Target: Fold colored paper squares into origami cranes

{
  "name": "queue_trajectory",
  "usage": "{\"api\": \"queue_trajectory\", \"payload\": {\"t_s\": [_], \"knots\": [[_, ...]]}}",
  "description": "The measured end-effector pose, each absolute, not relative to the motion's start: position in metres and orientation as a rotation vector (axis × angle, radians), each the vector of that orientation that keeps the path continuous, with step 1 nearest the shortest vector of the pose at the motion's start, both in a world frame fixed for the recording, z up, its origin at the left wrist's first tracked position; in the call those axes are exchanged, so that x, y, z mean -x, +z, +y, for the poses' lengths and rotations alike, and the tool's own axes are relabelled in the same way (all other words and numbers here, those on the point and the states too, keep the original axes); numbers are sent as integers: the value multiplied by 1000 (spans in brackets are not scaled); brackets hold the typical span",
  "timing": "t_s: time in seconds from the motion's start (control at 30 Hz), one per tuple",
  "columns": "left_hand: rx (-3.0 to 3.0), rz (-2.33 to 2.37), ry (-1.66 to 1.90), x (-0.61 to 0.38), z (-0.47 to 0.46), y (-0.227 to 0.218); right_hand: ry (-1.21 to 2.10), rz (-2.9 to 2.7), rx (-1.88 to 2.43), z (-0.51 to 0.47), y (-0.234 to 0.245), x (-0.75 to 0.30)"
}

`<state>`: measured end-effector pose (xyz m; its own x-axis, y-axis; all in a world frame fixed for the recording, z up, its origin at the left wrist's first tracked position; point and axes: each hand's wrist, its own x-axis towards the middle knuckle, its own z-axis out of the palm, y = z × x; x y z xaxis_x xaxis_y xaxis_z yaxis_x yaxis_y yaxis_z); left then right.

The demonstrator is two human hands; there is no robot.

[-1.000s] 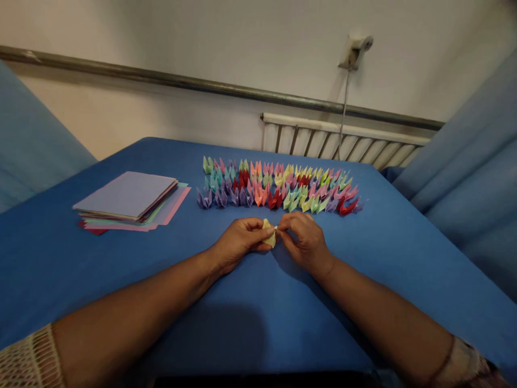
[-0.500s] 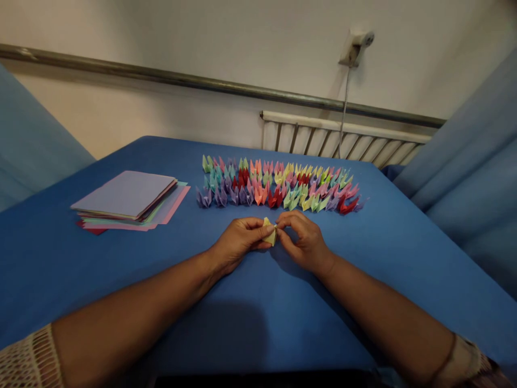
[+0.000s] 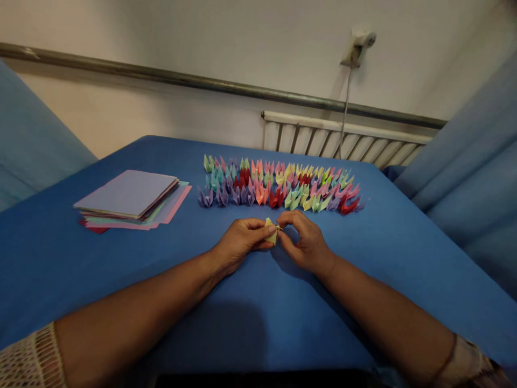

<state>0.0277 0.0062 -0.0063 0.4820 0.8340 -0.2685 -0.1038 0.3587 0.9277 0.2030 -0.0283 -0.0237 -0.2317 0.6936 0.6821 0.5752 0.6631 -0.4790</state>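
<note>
Pinched between the thumb and fingers of my left hand (image 3: 242,241) is a small folded piece of yellow paper (image 3: 271,235), partly covered by the thumb. My right hand (image 3: 307,242) meets its right edge, where thumb and index fingertip close on a thin pointed tip of the same paper. Both hands are just above the blue-covered table (image 3: 226,334). Beyond them stand rows of folded paper cranes (image 3: 277,186) in purple, red, pink, green, yellow and turquoise.
At the left lies a stack of coloured paper sheets (image 3: 129,194), lavender on top. Behind the table run a metal rail (image 3: 194,81) and a white radiator (image 3: 315,121); a wall socket (image 3: 357,48) has a cord hanging down. Blue curtains (image 3: 480,161) hang at both sides.
Hands stay nearly in place. The right thumb and index fingertip have shifted slightly at the paper's right edge, and a little more of its thin tip shows. The view has moved very slightly.
</note>
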Motion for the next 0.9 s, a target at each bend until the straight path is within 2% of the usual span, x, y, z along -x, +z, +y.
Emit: {"api": "queue_trajectory", "payload": {"t_s": [0.4,0.9], "knots": [[-1002,888,732,-29,6,-7,-142,-1976,1095,-29,-21,-203],[-987,891,767,-29,7,-5,207,-1739,1014,-29,-27,-196]]}}
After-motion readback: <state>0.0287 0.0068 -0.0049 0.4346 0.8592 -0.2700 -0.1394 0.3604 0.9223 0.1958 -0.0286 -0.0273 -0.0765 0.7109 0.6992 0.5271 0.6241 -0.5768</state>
